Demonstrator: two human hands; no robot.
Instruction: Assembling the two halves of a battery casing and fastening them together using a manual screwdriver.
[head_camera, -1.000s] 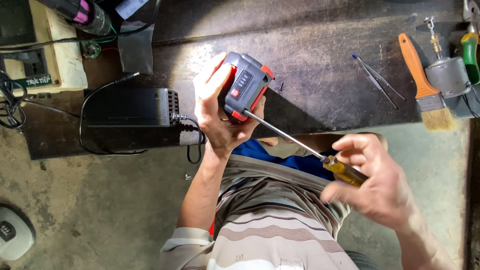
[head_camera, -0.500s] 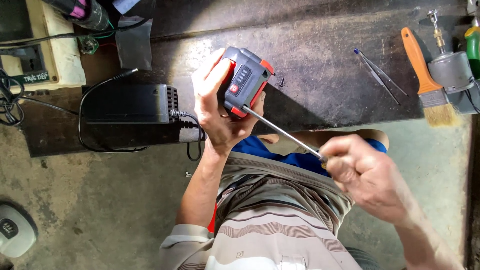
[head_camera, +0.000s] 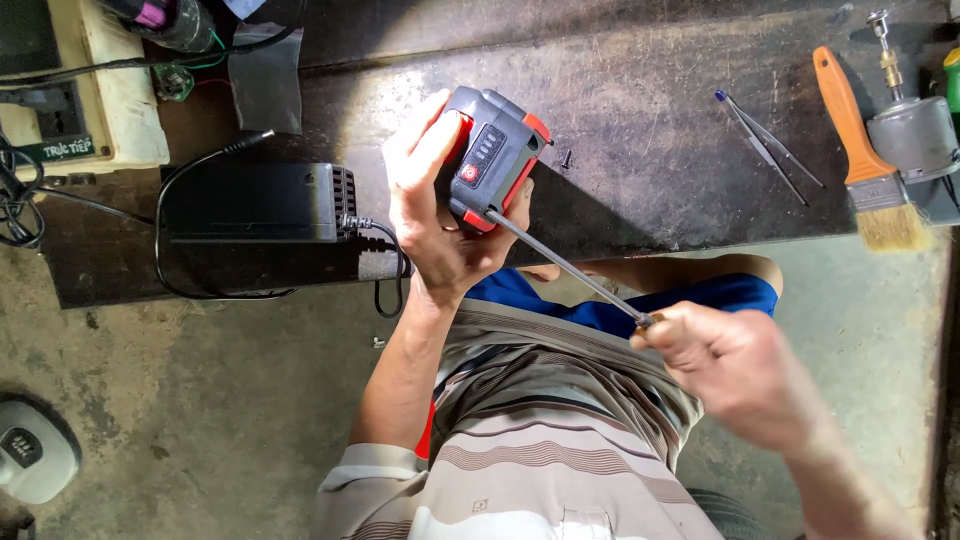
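- Our left hand (head_camera: 440, 215) fingers wrap the grey-red battery pack (head_camera: 492, 158), held over the dark workbench (head_camera: 640, 120).
- Our right hand (head_camera: 735, 370) fist closes on the screwdriver (head_camera: 565, 268); tip touches the pack's lower edge, beside our left thumb.

My one head camera looks almost straight down from close above, over my torso onto the dark workbench (head_camera: 650, 150) edge.

battery pack (head_camera: 492, 160) grey-red | paintbrush (head_camera: 862, 150) handle orange | shirt (head_camera: 520, 440) beige-striped
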